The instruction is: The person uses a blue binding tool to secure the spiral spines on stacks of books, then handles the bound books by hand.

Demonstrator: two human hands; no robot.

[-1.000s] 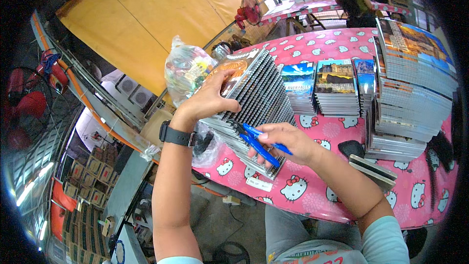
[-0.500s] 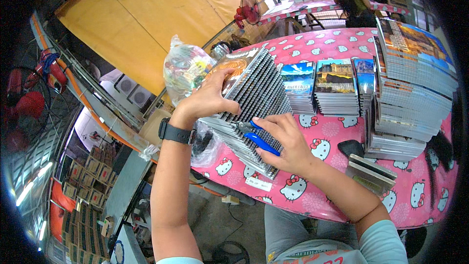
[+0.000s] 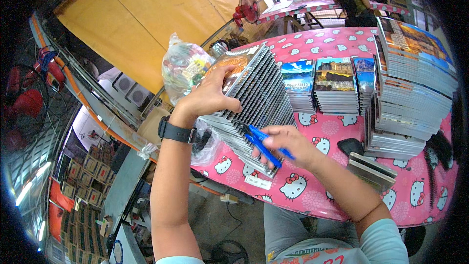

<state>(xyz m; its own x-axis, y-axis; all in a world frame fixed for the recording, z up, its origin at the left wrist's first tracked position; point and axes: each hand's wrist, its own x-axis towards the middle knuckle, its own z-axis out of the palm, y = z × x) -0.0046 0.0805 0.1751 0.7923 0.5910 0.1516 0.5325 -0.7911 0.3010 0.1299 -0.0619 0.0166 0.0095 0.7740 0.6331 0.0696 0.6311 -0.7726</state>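
A tall leaning stack of wire-bound books [image 3: 259, 88] stands before me, its dark coil bindings facing right. My left hand [image 3: 213, 93] lies on the top cover, fingers spread and thumb stretched out near the bound edge. In my right hand [image 3: 288, 146] is a pair of blue-handled pliers [image 3: 264, 147], its handles apart and some fingers between them. The dark jaws meet the bindings low on the stack's right side; whether they grip a wire is too small to tell. A white paper slip [image 3: 258, 182] lies at the stack's foot.
Shorter book stacks [image 3: 334, 85] stand behind, and a tall one [image 3: 410, 88] rises at right. Nearer lie a dark pouch-like thing [image 3: 351, 146], a flat grey block [image 3: 372, 172] and a black brush [image 3: 431, 173]. A stuffed plastic bag [image 3: 185, 66] sits left of the stack.
The pliers' handles have spread apart and my right fingers have shifted on them. The tool sits slightly lower along the bindings. My left hand has stayed in place.
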